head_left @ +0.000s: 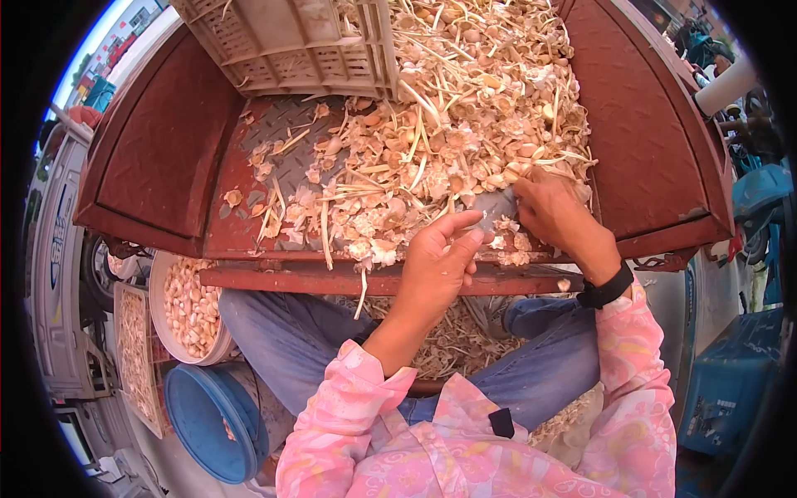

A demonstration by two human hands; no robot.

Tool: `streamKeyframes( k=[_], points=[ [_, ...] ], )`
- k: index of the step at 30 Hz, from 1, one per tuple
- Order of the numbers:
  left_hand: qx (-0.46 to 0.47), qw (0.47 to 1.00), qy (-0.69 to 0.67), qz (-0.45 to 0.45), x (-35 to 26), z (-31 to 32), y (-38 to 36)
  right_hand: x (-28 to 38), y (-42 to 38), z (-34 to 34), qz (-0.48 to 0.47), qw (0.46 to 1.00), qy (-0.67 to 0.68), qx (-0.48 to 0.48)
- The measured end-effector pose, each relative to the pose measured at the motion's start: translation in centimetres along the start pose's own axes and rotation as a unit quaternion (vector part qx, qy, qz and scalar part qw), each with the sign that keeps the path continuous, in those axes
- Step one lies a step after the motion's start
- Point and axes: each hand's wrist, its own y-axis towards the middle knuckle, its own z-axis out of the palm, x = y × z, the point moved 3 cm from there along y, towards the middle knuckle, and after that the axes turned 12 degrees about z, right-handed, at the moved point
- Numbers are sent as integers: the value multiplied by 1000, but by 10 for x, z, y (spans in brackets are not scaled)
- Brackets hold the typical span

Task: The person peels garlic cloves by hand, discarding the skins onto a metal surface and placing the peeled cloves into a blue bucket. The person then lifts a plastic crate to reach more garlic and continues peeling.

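Observation:
A heap of garlic cloves, dry skins and stalks covers much of the red metal truck bed in front of me. My left hand is over the near edge of the bed, index finger and thumb stretched out with a small gap between them; I see nothing held there. At the heap's near right side, my right hand has its fingers curled down against the garlic. Its fingertips are partly hidden, so what they hold cannot be made out. Loose skins lie between the two hands.
A slatted plastic crate stands tilted at the back left of the bed. To my left are a white bucket of peeled-looking cloves, a blue bucket and a crate of garlic bits. The red bed edge crosses above my knees.

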Motion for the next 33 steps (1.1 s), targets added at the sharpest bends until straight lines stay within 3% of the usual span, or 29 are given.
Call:
streamKeyframes(
  k=[3, 6, 9, 13, 16, 19, 22, 25, 26, 27, 28, 30, 33],
  points=[
    [0, 999, 41, 6, 2, 6, 4, 4, -3, -5, -18, 999, -37, -13],
    [-7, 999, 45, 7, 8, 10, 7, 14, -7, -13, -5, 971, 233, 56],
    [-11, 999, -38, -9, 13, 7, 11, 24, -14, -13, 37, 874, 461, 150],
    [3, 981, -184, -60, 19, 3, 11, 32, -15, -10, -22, 818, 561, 128],
    [0, 964, -256, -68, 21, 3, 10, 38, -14, -12, -43, 839, 532, 103],
    [13, 955, -289, -62, 22, 1, 8, 46, -12, -22, -168, 897, 410, 9],
    [55, 944, -316, -74, 16, -5, -1, 45, -10, -26, -209, 878, 431, 18],
    [174, 918, -343, -94, -23, 16, -37, 29, 5, -15, -35, 918, 394, -1],
    [242, 913, -319, -75, -41, 31, -54, 29, 8, -6, -18, 938, 347, -4],
    [307, 904, -293, -58, -55, 45, -70, 33, 10, -2, -38, 954, 298, -11],
    [339, 881, -331, 6, -62, 58, -83, 38, 11, 2, -59, 967, 249, -18],
    [392, 838, -378, 42, -78, 73, -100, 48, 12, 6, -71, 985, 160, -2],
    [428, 796, -427, -34, -92, 79, -114, 47, 10, 6, -75, 988, 136, -25]
  ],
)
